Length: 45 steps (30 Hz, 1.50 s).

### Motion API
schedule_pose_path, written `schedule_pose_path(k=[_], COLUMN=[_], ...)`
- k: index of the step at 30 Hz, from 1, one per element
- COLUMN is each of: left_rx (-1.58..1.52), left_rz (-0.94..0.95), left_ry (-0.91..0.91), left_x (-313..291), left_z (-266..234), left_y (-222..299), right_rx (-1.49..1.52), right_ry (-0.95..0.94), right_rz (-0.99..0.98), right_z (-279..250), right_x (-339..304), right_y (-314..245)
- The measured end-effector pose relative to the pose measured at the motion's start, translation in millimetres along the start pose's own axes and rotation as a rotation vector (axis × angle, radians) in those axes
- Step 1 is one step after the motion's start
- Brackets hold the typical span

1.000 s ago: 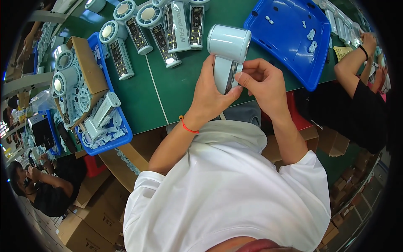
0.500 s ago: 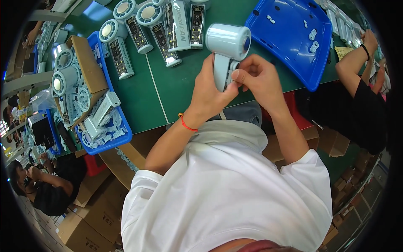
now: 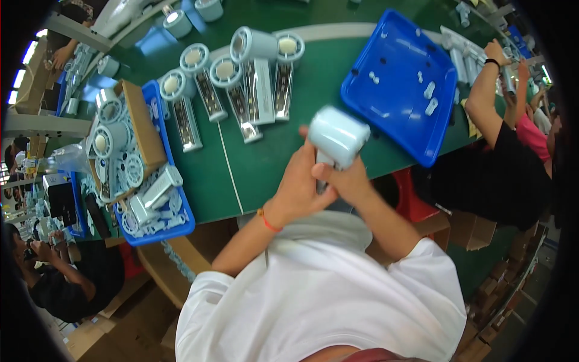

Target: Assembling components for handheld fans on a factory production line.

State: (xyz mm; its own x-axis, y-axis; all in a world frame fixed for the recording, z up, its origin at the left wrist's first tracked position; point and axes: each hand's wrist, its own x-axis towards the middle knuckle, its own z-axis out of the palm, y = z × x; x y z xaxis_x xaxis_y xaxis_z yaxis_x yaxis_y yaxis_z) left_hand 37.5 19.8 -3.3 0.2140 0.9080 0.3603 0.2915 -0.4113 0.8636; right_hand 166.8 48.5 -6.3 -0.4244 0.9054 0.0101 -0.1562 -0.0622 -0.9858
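Observation:
A pale blue handheld fan is held over the table's near edge, its rounded head tilted up and to the right. My left hand is closed around the handle, most of which my fingers hide. My right hand closes on the same handle just under the head, its thumb across the front near my left fingers. Beyond my hands, several similar fans lie side by side on the green table, some with dark circuit parts behind clear handle covers.
A blue tray with a few small pale parts lies at the right. At the left, a blue bin holds loose fan parts and a cardboard box. Co-workers sit at both sides; one's bare arm reaches to the table at the right.
The fan has turned, its head swinging round and coming nearer to me. My right hand has moved from pinching at the handle's side to gripping it below the head. The view has shifted.

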Motion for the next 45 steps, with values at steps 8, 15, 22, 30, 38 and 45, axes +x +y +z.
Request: schedule_pose_path(k=[8, 15, 22, 30, 38, 45], left_rx=[0.019, 0.132, 0.802, 0.926, 0.907, 0.980], left_rz=[-0.261, 0.159, 0.164, 0.007, 0.070, 0.033], left_ry=[0.306, 0.254, 0.178, 0.012, 0.055, 0.046], left_x=[-35.1, -44.6, -25.2, -18.4, -21.6, -19.7], left_z=[-29.3, -12.1, -29.3, -26.7, -23.6, -16.6], left_y=[-0.9, 23.4, 44.6, 28.4, 23.2, 23.7], right_rx=[-0.288, -1.006, -1.217, -1.012, -1.076, -1.179], right_ry=[0.107, 0.071, -0.292, -0.319, -0.252, -0.187], right_rz=[-0.380, -0.580, -0.464, -0.319, -0.482, -0.658], right_z=[1.3, -1.2, 19.0, -20.7, -19.4, -19.2], right_x=[18.3, 23.2, 9.8, -0.3, -6.1, -10.9], right_y=[-6.0, 15.7, -25.4, -24.8, -15.0, -3.2])
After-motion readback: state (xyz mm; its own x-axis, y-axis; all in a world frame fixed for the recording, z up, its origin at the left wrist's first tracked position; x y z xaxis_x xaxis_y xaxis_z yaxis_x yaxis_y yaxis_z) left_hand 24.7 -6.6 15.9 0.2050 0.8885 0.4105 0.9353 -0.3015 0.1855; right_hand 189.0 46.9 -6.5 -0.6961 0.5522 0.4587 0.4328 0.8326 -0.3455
